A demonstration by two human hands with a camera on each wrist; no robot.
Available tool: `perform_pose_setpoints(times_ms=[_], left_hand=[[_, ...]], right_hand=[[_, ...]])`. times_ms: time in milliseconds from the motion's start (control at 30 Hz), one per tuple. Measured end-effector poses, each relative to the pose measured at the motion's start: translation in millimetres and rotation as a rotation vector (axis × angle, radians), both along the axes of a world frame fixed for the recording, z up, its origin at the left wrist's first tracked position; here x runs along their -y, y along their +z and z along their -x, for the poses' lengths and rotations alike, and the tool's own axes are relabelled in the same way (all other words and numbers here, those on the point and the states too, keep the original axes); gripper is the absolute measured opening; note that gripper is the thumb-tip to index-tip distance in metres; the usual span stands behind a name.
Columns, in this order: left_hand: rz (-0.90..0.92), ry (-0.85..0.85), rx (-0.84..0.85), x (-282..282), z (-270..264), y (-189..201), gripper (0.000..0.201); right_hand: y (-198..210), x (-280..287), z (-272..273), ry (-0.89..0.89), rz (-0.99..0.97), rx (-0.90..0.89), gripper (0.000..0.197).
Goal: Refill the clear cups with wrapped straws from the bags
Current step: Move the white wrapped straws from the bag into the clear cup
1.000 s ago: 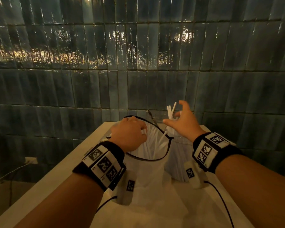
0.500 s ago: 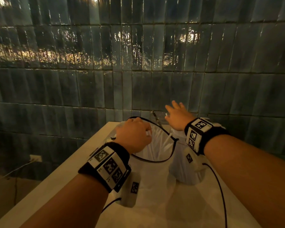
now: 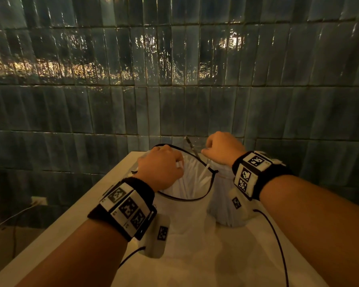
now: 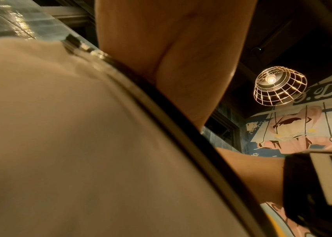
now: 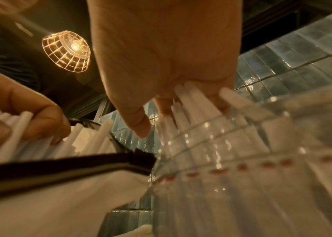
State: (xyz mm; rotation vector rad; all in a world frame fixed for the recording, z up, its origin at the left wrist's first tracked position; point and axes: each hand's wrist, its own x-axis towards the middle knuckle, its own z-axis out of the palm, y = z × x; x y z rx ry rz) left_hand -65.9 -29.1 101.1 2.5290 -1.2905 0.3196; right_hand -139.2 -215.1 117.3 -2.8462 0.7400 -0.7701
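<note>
Both hands work over the worktop: the left hand grips wrapped straws inside the bag, while the right hand, beside the bag, presses straws down into the clear cup, best seated upright and evenly.

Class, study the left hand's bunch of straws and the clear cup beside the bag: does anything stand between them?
Yes. The bag's black rim runs between the straws in the left hand and the clear cup, and the right hand sits over the cup's mouth, its fingers among the straws already there.
</note>
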Motion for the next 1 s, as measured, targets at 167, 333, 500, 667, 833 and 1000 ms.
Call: perform_pose_setpoints(times_ms=[167, 333, 500, 667, 833, 1000], left_hand=[[0.003, 0.004, 0.003, -0.2, -0.1, -0.5, 0.024], [-0.009, 0.007, -0.007, -0.9, 1.1, 1.4, 0.025], [-0.014, 0.018, -0.014, -3.0, 0.9, 1.6, 0.028], [-0.010, 0.026, 0.000, -5.4, 0.8, 1.8, 0.027], [0.030, 0.005, 0.001, -11.5, 1.8, 2.0, 0.022], [0.017, -0.025, 0.001, -15.4, 0.3, 1.7, 0.025]], right_hand=[[-4.3, 6.1, 10.2, -0.019, -0.005, -0.104, 0.038], [-9.5, -2.1, 20.4, 0.054, -0.055, 0.012, 0.044], [-1.1, -34.7, 33.0, 0.167, -0.033, 0.172, 0.009], [-3.2, -67.9, 38.5, 0.354, -0.306, -0.144, 0.014], [-22.7, -79.2, 26.8, 0.265, -0.458, -0.370, 0.027], [-32.3, -84.1, 15.7, 0.112, -0.409, -0.415, 0.023]])
